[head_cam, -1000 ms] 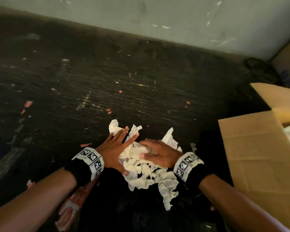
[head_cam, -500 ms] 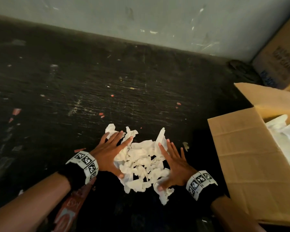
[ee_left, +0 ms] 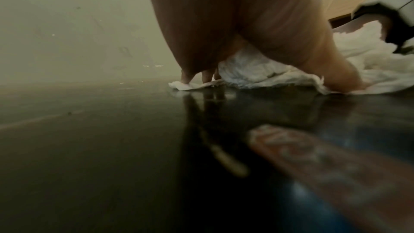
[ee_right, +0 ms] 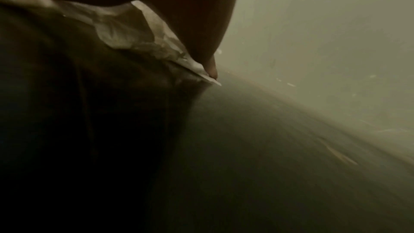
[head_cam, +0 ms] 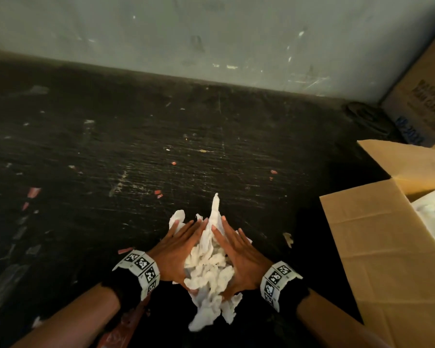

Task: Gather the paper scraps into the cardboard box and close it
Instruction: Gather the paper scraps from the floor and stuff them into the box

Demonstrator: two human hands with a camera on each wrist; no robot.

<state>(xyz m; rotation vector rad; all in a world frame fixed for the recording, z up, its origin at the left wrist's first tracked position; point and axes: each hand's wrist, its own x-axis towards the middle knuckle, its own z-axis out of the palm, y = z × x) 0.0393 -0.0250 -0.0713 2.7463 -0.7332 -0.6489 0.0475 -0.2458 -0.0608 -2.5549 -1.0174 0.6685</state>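
We see a dark scratched floor point(head_cam: 136, 151) strewn with small reddish flecks point(head_cam: 158, 193), running up to a pale scuffed wall point(head_cam: 211, 33). In its far right corner stands a printed carton point(head_cam: 422, 106), with a dark bundle point(head_cam: 367, 116) just beside it.

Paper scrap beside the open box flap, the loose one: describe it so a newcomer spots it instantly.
Start at the open cardboard box on the right of the dark floor. Just left of its near flap lies a small pale paper scrap, alone. Unlike the white paper pile pressed between the left hand and right hand, nothing touches it.
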